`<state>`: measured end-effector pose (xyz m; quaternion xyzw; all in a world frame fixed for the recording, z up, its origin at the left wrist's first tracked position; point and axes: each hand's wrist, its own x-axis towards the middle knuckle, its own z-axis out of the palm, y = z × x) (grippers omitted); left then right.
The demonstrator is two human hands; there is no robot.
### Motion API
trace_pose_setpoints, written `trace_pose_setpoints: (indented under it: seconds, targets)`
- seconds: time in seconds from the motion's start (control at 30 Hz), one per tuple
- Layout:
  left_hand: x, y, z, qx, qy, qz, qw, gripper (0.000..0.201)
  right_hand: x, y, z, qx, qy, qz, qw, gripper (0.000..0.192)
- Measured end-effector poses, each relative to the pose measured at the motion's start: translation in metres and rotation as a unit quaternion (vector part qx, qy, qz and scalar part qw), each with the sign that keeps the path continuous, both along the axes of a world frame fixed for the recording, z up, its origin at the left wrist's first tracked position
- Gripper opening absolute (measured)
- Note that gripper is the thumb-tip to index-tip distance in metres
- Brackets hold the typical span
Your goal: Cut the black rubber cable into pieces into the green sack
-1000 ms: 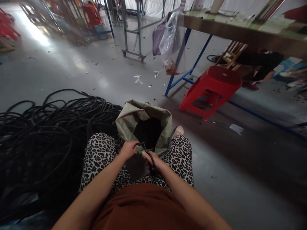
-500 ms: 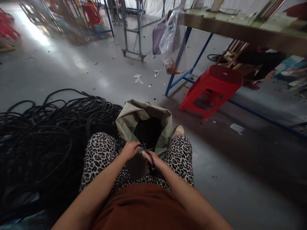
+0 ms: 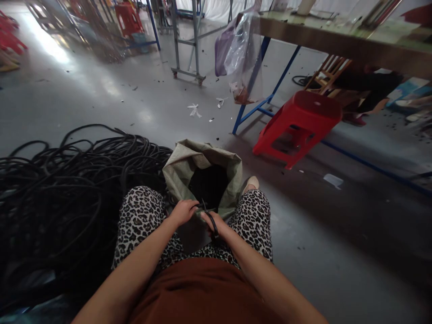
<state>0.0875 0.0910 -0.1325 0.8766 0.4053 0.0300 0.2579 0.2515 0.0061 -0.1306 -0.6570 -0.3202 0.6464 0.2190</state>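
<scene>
Between my knees stands a grey-green woven sack (image 3: 178,173) with its mouth folded open and dark contents (image 3: 209,182) inside, too dark to make out singly. Over its near rim, my left hand (image 3: 184,212) is closed on a thin black cord (image 3: 199,205), of which only a short end shows past the fingers. My right hand (image 3: 218,224) is closed around black-handled scissors (image 3: 213,223). Their blades point up and away, right by the cord beside my left fingertips. Whether the blades touch the cord I cannot tell.
A large tangled heap of black cord (image 3: 84,175) lies on the floor at my left. At the right are a red plastic stool (image 3: 300,117) and a blue-legged table (image 3: 303,33) with a plastic bag (image 3: 243,54) hanging from it. A person sits behind the stool.
My hands stay almost in place over the sack's rim; the scissors have shifted only slightly beside the cord. Nothing else has visibly moved.
</scene>
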Motion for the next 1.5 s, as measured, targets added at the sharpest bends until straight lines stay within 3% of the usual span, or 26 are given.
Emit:
trace_pose_setpoints:
  seconds: [0.37, 0.57, 0.77, 1.13, 1.5]
  targets:
    - [0.0, 0.001, 0.001, -0.001, -0.02, 0.051, 0.998, 0.033, 0.004, 0.004, -0.002, 0.029, -0.051, -0.036, 0.998, 0.024]
    - [-0.001, 0.003, 0.006, 0.003, 0.015, 0.026, 1.0, 0.027, 0.006, 0.004, -0.003, 0.035, -0.083, -0.023, 0.996, 0.022]
    - [-0.002, 0.004, 0.004, 0.007, 0.032, 0.044, 0.999, 0.028, 0.008, 0.004, 0.002, 0.011, -0.096, -0.012, 0.995, 0.024]
    - [-0.003, 0.007, 0.001, -0.004, -0.024, 0.085, 0.996, 0.028, 0.009, 0.001, 0.004, 0.0, -0.014, 0.004, 1.0, 0.038]
    - [0.001, 0.002, 0.01, -0.002, 0.011, 0.048, 0.999, 0.027, 0.006, 0.002, 0.014, -0.012, -0.005, 0.024, 1.0, 0.042]
